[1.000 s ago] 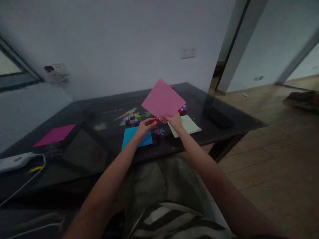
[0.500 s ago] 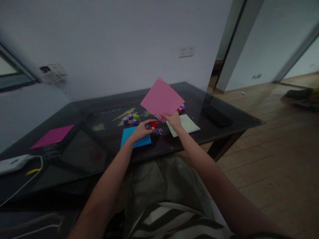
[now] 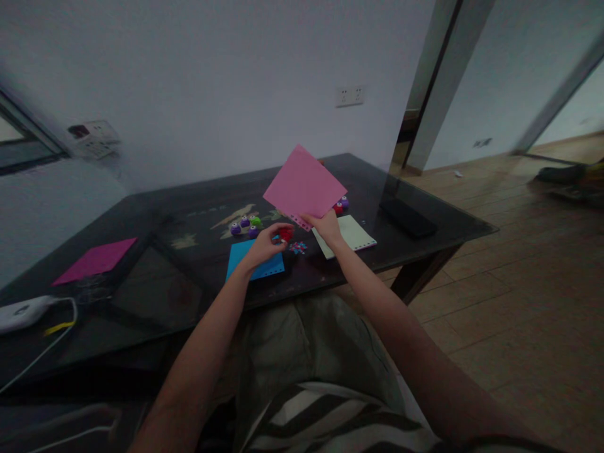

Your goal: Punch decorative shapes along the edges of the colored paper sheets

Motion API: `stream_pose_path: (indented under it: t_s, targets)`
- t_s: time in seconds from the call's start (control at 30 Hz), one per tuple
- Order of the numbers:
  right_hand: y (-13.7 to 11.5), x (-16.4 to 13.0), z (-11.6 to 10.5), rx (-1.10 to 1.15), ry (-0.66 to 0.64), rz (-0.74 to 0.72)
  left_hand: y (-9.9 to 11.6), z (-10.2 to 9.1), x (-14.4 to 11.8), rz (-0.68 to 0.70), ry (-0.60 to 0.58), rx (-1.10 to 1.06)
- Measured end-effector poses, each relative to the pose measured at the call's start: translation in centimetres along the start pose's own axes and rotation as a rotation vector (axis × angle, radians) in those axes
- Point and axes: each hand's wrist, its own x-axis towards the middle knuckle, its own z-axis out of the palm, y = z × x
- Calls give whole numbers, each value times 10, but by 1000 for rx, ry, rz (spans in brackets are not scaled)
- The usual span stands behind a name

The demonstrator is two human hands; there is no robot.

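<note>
My left hand [image 3: 268,244] is curled round a small red craft punch [image 3: 285,234], above the near part of the table. My right hand [image 3: 326,226] pinches the lower corner of a pink sheet of paper [image 3: 304,185], which stands tilted up and has a row of punched holes along its lower edge. Below the punch lies a small heap of red, blue and white paper bits [image 3: 297,247]. A blue sheet [image 3: 240,253] with holes along its near edge is partly under my left forearm and hand. Beside my right wrist lies a pale yellow sheet [image 3: 353,234], also punched.
Several purple and green punches [image 3: 245,223] stand behind the blue sheet; red and purple ones [image 3: 343,204] are partly behind the pink sheet. A dark flat object [image 3: 408,218] lies at right. A magenta sheet [image 3: 97,259] and a white power strip [image 3: 26,313] with its cord are at left.
My left hand has drawn the red punch slightly left and turned it, uncovering more of the paper bits. The pink sheet stays in my right hand; the view has shifted slightly.
</note>
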Motion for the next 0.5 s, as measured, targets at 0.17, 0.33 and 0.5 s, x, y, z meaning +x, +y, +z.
stream_pose_path:
  t_s: [0.17, 0.33, 0.5]
  targets:
    - [1, 1, -1, -3, 5, 10, -2, 0, 2, -3, 54, -68]
    - [8, 4, 0, 42, 54, -4, -4, 2, 4, -86, 106, -239]
    - [13, 11, -5, 197, 108, 41, -9, 5, 9, -182, 199, -472]
